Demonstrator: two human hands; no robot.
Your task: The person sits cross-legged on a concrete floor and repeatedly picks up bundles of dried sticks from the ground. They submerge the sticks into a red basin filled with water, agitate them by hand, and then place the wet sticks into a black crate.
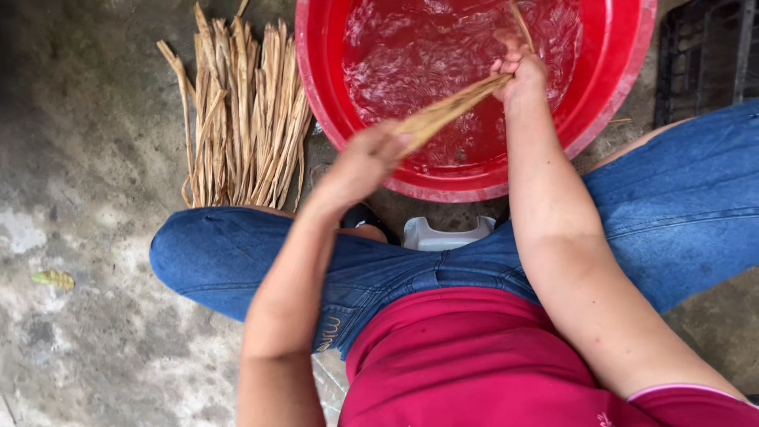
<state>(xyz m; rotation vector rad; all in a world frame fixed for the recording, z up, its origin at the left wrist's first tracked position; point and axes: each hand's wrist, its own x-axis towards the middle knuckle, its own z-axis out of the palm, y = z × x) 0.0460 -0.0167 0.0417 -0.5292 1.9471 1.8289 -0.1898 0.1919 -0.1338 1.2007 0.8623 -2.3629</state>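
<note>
**Both hands gripping one dried strip over the red basin**

Gripping the same dried leaf strip at both ends, you are holding it stretched at a slant above the water; your right hand is clenching the upper end over the middle of the red basin, fingers curled tight around it, with a thin tail of the strip poking up past your knuckles; your left hand is closing on the lower end, just above the basin's near rim, though motion blur is softening that hand and you cannot make out each finger. The strip is running between the two fists, tan and flat, clear of the water surface as far as the view is showing; the water is rippling beneath it.

A bundle of dried strips is lying on the concrete floor just beside the basin, on your left, its ends touching your left knee in blue jeans; a white stool is peeking out between your legs, near the basin's rim; a dark crate is sitting at the far right edge; a small yellow leaf is resting on the floor, well apart from everything.
</note>
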